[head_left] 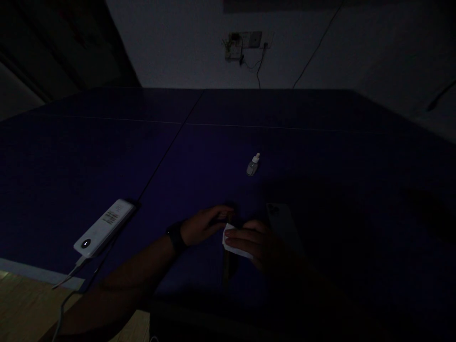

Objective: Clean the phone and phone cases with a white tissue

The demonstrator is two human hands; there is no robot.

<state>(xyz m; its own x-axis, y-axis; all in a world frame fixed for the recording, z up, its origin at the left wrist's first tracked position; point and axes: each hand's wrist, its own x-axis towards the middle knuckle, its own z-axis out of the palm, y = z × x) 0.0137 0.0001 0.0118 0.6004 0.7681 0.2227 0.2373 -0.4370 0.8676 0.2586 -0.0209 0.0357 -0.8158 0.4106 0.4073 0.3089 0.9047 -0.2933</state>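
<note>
And by the near edge of the table point(199, 161), the right hand point(255, 241) pinches a soft-looking wipe point(231, 248) over a slim, probably stiff bar point(225, 270), best held far-end, where the left hand point(202, 225) half-curls, grip unclear.

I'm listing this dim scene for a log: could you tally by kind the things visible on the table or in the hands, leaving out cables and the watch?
Small bottle: 1
Phone: 1
White oblong device: 1
White wipe: 1
Dark narrow strip: 1
Total: 5

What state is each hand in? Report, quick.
Left hand: holding the strip near its far end.
Right hand: holding the white cloth over the strip.
</note>
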